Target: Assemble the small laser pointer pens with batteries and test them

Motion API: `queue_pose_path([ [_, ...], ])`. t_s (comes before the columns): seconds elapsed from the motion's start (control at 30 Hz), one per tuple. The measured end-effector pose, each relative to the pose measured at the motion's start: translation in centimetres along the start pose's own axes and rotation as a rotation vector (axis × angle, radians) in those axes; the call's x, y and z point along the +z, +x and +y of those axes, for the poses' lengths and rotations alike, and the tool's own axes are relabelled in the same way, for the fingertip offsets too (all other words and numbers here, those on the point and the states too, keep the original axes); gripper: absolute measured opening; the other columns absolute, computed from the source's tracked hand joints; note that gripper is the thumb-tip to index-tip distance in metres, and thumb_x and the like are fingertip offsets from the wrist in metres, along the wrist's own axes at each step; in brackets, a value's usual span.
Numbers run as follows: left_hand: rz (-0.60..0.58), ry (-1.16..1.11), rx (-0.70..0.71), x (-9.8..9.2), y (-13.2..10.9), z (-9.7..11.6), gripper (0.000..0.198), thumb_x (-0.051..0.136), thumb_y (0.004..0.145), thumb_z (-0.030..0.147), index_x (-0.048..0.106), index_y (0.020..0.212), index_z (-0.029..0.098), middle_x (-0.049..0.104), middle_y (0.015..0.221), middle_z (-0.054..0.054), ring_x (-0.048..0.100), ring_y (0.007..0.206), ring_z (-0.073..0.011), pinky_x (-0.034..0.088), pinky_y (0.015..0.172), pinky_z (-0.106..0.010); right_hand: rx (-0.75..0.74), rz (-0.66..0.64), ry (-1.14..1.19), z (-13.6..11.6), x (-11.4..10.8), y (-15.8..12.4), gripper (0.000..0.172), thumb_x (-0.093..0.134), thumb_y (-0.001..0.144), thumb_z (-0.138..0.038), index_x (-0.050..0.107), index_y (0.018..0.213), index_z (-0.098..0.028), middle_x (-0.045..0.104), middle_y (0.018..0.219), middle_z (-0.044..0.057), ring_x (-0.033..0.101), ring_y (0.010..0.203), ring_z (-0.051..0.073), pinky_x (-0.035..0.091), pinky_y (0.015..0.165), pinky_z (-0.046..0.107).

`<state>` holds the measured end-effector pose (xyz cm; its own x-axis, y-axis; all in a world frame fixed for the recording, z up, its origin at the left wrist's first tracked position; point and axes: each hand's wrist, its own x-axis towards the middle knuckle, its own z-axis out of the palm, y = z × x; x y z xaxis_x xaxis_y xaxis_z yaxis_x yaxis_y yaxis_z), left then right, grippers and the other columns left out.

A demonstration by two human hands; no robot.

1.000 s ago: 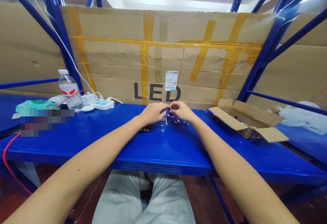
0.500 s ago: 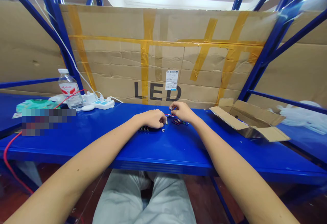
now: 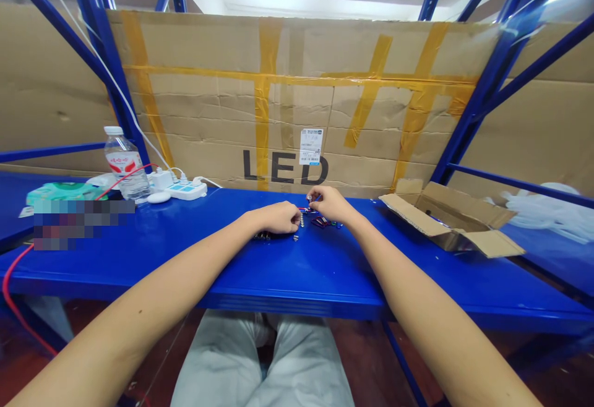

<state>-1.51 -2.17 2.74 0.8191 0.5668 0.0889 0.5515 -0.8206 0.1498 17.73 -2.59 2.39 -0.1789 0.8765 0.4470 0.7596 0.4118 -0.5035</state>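
Both my arms reach forward over a blue metal bench (image 3: 185, 252). My left hand (image 3: 277, 216) rests on the bench with its fingers curled, pinching at small silvery parts (image 3: 301, 222). My right hand (image 3: 328, 203) is a little higher and farther back, its fingertips pinched on a tiny part I cannot make out. Small red and blue parts (image 3: 321, 222) lie just below it. Dark parts (image 3: 260, 236) peek out under my left hand.
An open cardboard box (image 3: 452, 215) lies to the right. A water bottle (image 3: 123, 162), a white power strip (image 3: 185, 190) and a green packet (image 3: 65, 192) stand at the left. A taped cardboard sheet marked LED (image 3: 285, 104) backs the bench.
My left hand has come down from beside the right hand onto the bench and closed over the small parts. The right hand has stayed nearly in place.
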Motion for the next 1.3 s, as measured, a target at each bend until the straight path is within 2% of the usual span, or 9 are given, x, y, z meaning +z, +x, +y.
queue_pose_path([
  [0.07, 0.066, 0.031, 0.017, 0.2, 0.2, -0.2, 0.012, 0.056, 0.074, 0.016, 0.068, 0.074, 0.019, 0.071, 0.075, -0.004, 0.061, 0.066, -0.0168, 0.041, 0.059, -0.026, 0.002, -0.004, 0.0, 0.1, 0.0, 0.0, 0.017, 0.059, 0.07, -0.005, 0.065, 0.082, -0.016, 0.068, 0.083, 0.004, 0.058, 0.074, 0.014, 0.041, 0.068, 0.025],
  [0.23, 0.4, 0.06, 0.004, 0.1, 0.7, -1.1, 0.019, 0.051, 0.084, 0.022, 0.068, 0.091, 0.02, 0.072, 0.087, -0.005, 0.064, 0.079, -0.0195, 0.043, 0.067, -0.028, 0.021, -0.052, -0.001, -0.1, 0.0, 0.0, 0.014, 0.061, 0.07, -0.006, 0.067, 0.08, -0.015, 0.068, 0.079, 0.003, 0.059, 0.073, 0.015, 0.042, 0.068, 0.025],
  [0.33, 0.53, 0.038, -0.016, -0.1, 0.9, -1.3, 0.021, 0.049, 0.088, 0.023, 0.067, 0.098, 0.02, 0.072, 0.091, -0.005, 0.065, 0.084, -0.0198, 0.045, 0.071, -0.029, 0.027, -0.097, 0.074, -0.2, 0.2, 0.1, 0.01, 0.062, 0.07, -0.009, 0.067, 0.077, -0.015, 0.067, 0.075, 0.001, 0.058, 0.07, 0.014, 0.043, 0.065, 0.024],
  [0.53, 0.511, 0.06, 0.017, 0.4, 0.9, -0.7, 0.024, 0.049, 0.089, 0.023, 0.064, 0.107, 0.02, 0.071, 0.092, -0.006, 0.065, 0.084, -0.0206, 0.045, 0.071, -0.03, 0.08, -0.145, 0.357, -0.5, 0.1, 0.0, 0.007, 0.062, 0.071, -0.012, 0.064, 0.078, -0.014, 0.06, 0.064, -0.001, 0.052, 0.052, 0.011, 0.042, 0.05, 0.023],
  [0.7, 0.531, -0.002, 0.033, -0.4, 0.4, -0.5, 0.029, 0.049, 0.085, 0.019, 0.062, 0.112, 0.021, 0.069, 0.084, -0.003, 0.063, 0.075, -0.0174, 0.042, 0.067, -0.027, 0.138, -0.042, 0.417, -0.4, -0.1, 0.3, 0.007, 0.063, 0.069, -0.01, 0.062, 0.075, -0.014, 0.059, 0.061, -0.001, 0.05, 0.049, 0.01, 0.042, 0.048, 0.023],
  [0.8, 0.409, -0.143, 0.05, -1.3, 0.0, -0.4, 0.018, 0.052, 0.079, 0.017, 0.065, 0.092, 0.017, 0.067, 0.078, -0.002, 0.059, 0.071, -0.0146, 0.041, 0.066, -0.025, 0.139, 0.013, 0.366, 0.0, -0.2, 0.5, 0.008, 0.064, 0.069, -0.01, 0.062, 0.076, -0.014, 0.06, 0.06, -0.001, 0.052, 0.051, 0.01, 0.043, 0.052, 0.024],
  [0.93, -0.095, -0.323, 0.067, -1.5, -0.4, 0.1, 0.01, 0.058, 0.072, 0.019, 0.065, 0.078, 0.016, 0.066, 0.074, 0.0, 0.057, 0.067, -0.0126, 0.042, 0.062, -0.022, 0.14, 0.025, 0.32, 0.3, -0.3, 0.5, 0.007, 0.064, 0.068, -0.012, 0.063, 0.075, -0.014, 0.061, 0.061, -0.001, 0.053, 0.054, 0.011, 0.044, 0.057, 0.025],
  [1.0, -0.236, -0.314, 0.052, -1.2, -0.5, 0.5, 0.012, 0.062, 0.07, 0.021, 0.066, 0.081, 0.017, 0.066, 0.074, 0.0, 0.058, 0.068, -0.0132, 0.042, 0.061, -0.022, 0.138, 0.026, 0.304, 0.3, -0.3, 0.5, 0.007, 0.064, 0.068, -0.012, 0.063, 0.075, -0.014, 0.061, 0.061, -0.001, 0.053, 0.055, 0.011, 0.044, 0.058, 0.025],
  [1.3, -0.198, -0.188, 0.022, -0.8, -0.4, 0.6, 0.016, 0.059, 0.071, 0.02, 0.066, 0.085, 0.019, 0.068, 0.08, 0.0, 0.06, 0.071, -0.0141, 0.041, 0.062, -0.022, 0.085, 0.026, 0.264, 0.3, -0.2, 0.6, 0.01, 0.065, 0.067, -0.015, 0.065, 0.077, -0.014, 0.065, 0.069, 0.001, 0.055, 0.062, 0.013, 0.044, 0.063, 0.026],
])
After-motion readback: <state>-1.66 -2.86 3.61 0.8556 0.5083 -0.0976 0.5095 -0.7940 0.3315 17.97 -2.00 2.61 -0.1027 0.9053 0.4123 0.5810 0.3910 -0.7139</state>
